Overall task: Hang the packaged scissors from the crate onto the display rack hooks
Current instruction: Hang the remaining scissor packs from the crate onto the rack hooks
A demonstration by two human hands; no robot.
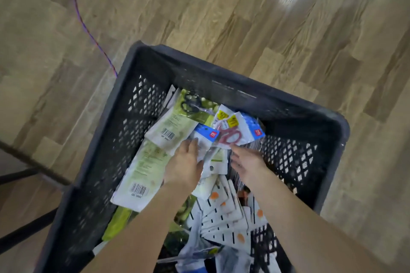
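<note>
Packaged scissors are shown lying loose in a heap inside the black perforated crate, which stands on a wood-pattern floor. At left, green-and-white packs lie back-up; beside them the left hand rests flat, fingers extended, on a blue-topped pack. To the right, the right hand is held open just short of the red-handled pack, nothing gripped. One pack is best pinched near its header hole and lifted clear. No display rack is in view.
</note>
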